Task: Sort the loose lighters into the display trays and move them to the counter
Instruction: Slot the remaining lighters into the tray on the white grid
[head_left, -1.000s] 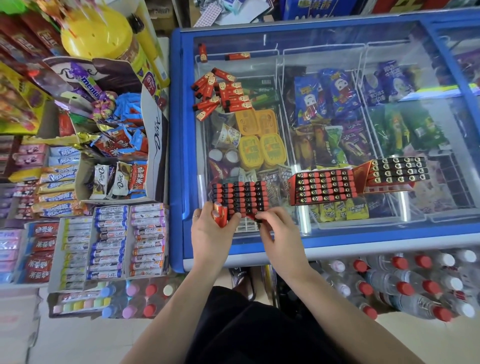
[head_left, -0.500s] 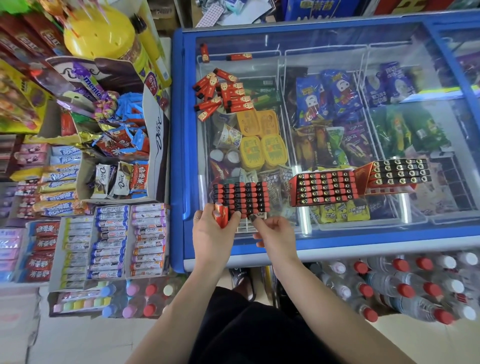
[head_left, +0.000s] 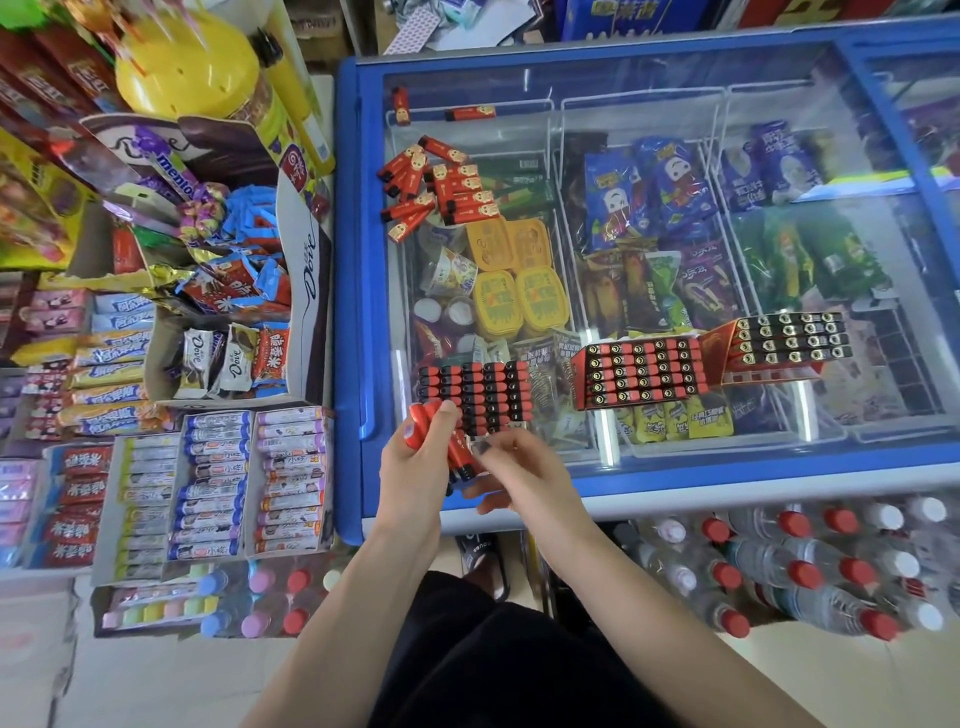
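Observation:
On the glass lid of the blue freezer (head_left: 348, 291) stand three display trays of lighters: a near one (head_left: 475, 395), a middle one (head_left: 641, 371) and a right one (head_left: 784, 340). Loose red lighters (head_left: 441, 189) lie in a heap on the glass at the back left, with two more (head_left: 470, 113) further back. My left hand (head_left: 415, 462) grips a bunch of red lighters (head_left: 457, 452) just in front of the near tray. My right hand (head_left: 524, 478) pinches the lower end of one of those lighters.
Candy and chocolate boxes (head_left: 234, 322) crowd the shelf to the left of the freezer. Packs of water bottles (head_left: 805, 571) with red caps stand on the floor below the freezer's front edge. Ice creams fill the baskets under the glass.
Both hands have drawn back from the near tray toward me. My right hand left the tray's front row and now meets the lighters in my left hand.

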